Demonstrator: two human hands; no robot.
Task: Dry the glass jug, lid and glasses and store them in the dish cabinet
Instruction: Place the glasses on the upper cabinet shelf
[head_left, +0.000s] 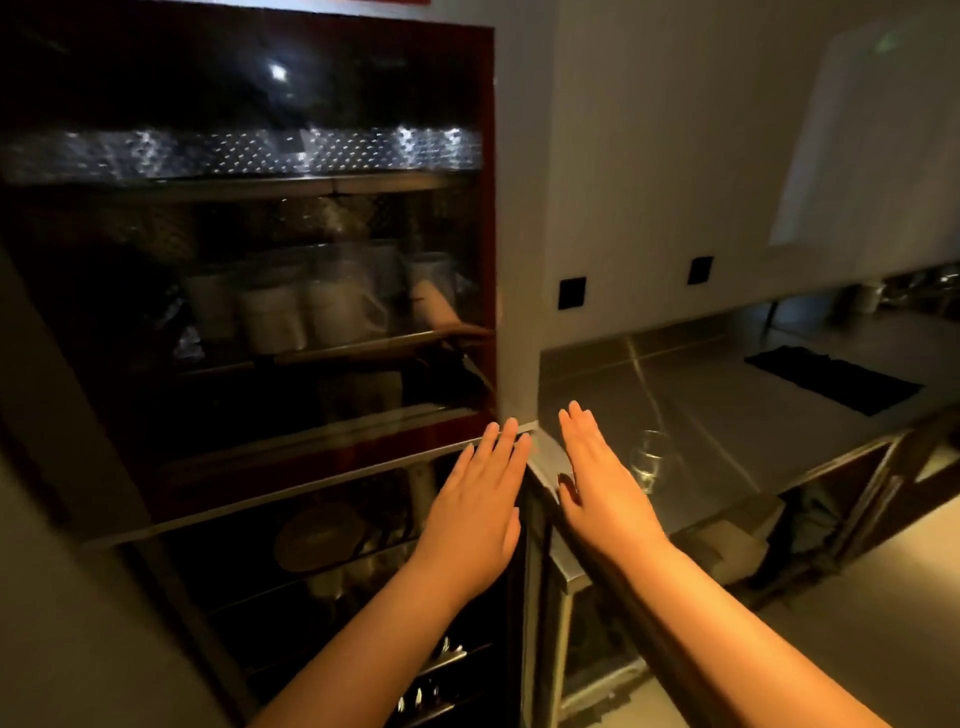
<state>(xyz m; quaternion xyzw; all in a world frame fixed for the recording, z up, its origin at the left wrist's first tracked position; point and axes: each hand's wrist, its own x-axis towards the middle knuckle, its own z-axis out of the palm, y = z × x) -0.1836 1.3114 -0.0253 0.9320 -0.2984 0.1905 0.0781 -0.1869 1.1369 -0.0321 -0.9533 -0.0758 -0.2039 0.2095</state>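
Dim kitchen light falls on a steel counter (727, 395) that butts against the right side of a tall dish cabinet (249, 260) with a dark glass door framed in red. Behind that glass, on the middle shelf, a cluster of pale mugs (291, 312) shows faintly; lower down, behind the cabinet's bottom section, a round plate (319, 538) and some metal cutlery can be made out. One clear glass (652, 460) stands on the counter just right of the cabinet's corner, near the counter's front edge. The jug and lid I cannot find anywhere in view.

The person stands facing the cabinet's right corner with both arms stretched forward. The left hand (480, 512) lies flat, fingers straight and together, its fingertips at the lower rail of the glass door, grasping nothing. The right hand (605, 486) is likewise flat and released, palm down over the counter's corner, just left of the glass and not touching it. Held like this, the hands look idle between steps; my guess is the glass is the next thing to be picked up.

Further right of the cabinet a dark cloth (831, 379) lies spread on the counter, well apart from the glass, probably the drying towel. Two black sockets (571, 292) sit on the pale wall above.
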